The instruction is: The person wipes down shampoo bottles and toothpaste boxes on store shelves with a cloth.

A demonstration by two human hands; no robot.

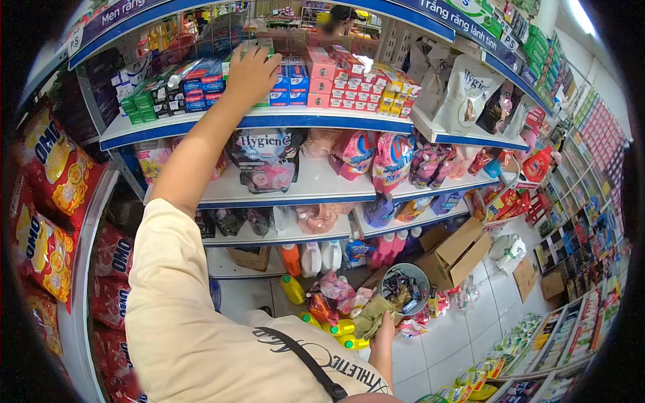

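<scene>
My left hand point(252, 72) reaches up to the top shelf and rests over the row of toothpaste boxes. Its fingers are spread, and their tips reach toward the back of the row. Beside it stand blue toothpaste boxes point(289, 84) on the right and blue-and-red Colgate boxes point(203, 86) on the left. Low down, my right hand point(384, 334) is closed around a crumpled olive-green cloth point(371, 317). The cloth hangs in front of a grey bucket point(422, 282) filled with dark packets.
Below the toothpaste are a Hygiene pouch point(264, 158) and other detergent bags. Yellow bottles point(293, 289) and pink packs lie on the tiled floor, near an open cardboard box point(463, 252). Red OMO bags point(44, 242) line the left side. A person point(339, 23) is partly visible behind the shelf.
</scene>
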